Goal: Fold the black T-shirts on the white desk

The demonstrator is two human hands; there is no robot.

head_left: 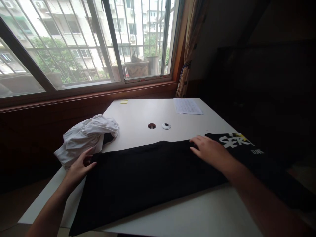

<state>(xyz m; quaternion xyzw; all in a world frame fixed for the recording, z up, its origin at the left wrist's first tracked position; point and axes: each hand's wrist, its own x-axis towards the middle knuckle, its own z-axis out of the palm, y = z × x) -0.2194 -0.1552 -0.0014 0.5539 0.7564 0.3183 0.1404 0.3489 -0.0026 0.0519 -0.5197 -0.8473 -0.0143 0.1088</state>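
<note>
A black garment (148,177), which looks like a T-shirt folded lengthwise, lies across the white table. White lettering and a yellow patch (239,140) show on its right part, which hangs past the table's right edge. My left hand (80,166) is at the garment's far left corner, thumb and fingers parted around the edge. Near the far edge, right of the middle, my right hand (206,149) rests on the cloth with its fingers curved and apart. Part of the garment is behind my right forearm.
Crumpled white cloth (86,136) lies at the table's left edge. Farther back on the white table (138,115) are a cable hole (151,126), its round cover (166,126), printed papers (188,106) and a yellow note (124,102). Beyond stands a barred window (98,42).
</note>
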